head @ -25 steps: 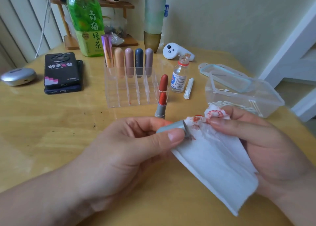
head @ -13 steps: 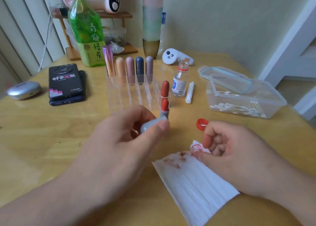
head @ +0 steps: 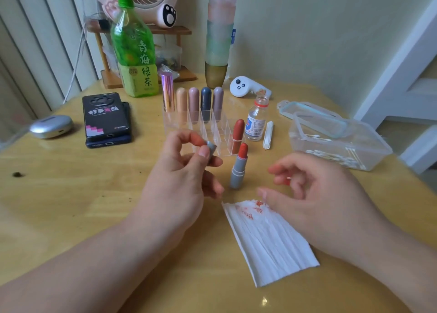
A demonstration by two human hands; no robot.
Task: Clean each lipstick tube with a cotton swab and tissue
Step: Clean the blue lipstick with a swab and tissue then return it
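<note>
Yellow wooden table point(head: 59, 206) fills the view, with both bare forearms reaching in over it. The left hand point(head: 179, 178) is raised at centre. The right hand point(head: 314, 194) hovers low on its side with its fingers loosely curled, gripping nothing; whether the thumb touches the paper, I can't tell. Under it lies the white tissue point(head: 272, 241), flat on the table, red smears at its far corner. Off to the right sits the clear tub of cotton swabs point(head: 335, 142), its lid off. Behind the hands is the clear organizer point(head: 212, 123), with five capped tubes upright in its back row. Between the hands stands the open lipstick point(head: 238, 170), upright on its grey base in front of the organizer, orange-red bullet exposed. And the smallest piece: the grey cap point(head: 211, 147), pinched between the left thumb and forefinger.
</note>
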